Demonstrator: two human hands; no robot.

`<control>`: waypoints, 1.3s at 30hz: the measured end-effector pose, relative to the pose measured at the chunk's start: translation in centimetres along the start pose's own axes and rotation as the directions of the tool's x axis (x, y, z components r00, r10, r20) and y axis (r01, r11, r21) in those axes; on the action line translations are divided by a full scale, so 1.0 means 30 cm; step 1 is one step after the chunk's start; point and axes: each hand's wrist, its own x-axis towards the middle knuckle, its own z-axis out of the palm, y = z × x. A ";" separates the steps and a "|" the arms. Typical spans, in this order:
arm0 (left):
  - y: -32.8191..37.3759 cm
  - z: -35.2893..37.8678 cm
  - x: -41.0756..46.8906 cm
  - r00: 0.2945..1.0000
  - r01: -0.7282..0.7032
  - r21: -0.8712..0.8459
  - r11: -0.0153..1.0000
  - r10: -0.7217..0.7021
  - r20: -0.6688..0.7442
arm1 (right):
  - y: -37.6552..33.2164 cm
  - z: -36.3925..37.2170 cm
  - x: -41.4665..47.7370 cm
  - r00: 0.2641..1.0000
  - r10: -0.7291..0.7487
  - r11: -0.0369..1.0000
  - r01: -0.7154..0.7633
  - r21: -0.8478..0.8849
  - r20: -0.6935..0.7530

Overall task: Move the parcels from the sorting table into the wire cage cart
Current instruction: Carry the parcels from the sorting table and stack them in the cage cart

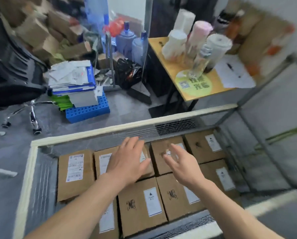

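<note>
I look down into the wire cage cart, whose rim is wrapped in pale padding. Several brown cardboard parcels with white labels lie flat inside it, among them a parcel at the left and a parcel at the front. My left hand hovers over the middle parcels with fingers spread and straight, holding nothing. My right hand is beside it over a back-row parcel, fingers spread, also holding nothing. The sorting table is not in view.
Beyond the cart stand a yellow-topped table with rolls and a clear bottle, a blue crate stacked with papers, an office chair, water jugs and piled cardboard. A metal shelf frame stands at the right.
</note>
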 end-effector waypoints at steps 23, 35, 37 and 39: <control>1.154 -0.083 -0.498 0.654 -0.743 0.219 0.632 0.756 0.037 | 0.400 -0.636 -1.301 0.678 0.381 0.885 -0.464 0.036 -0.629; 1.590 0.116 -0.963 0.469 -0.874 0.193 0.446 0.878 0.096 | 0.687 -0.591 -1.942 0.471 0.558 0.766 -0.610 0.205 -0.683; 1.644 0.146 -1.022 0.432 -0.895 0.178 0.409 0.895 0.115 | 0.719 -0.579 -2.021 0.426 0.582 0.743 -0.624 0.240 -0.693; 1.697 0.174 -1.075 0.391 -0.916 0.159 0.370 0.910 0.136 | 0.745 -0.568 -2.094 0.375 0.605 0.716 -0.642 0.274 -0.703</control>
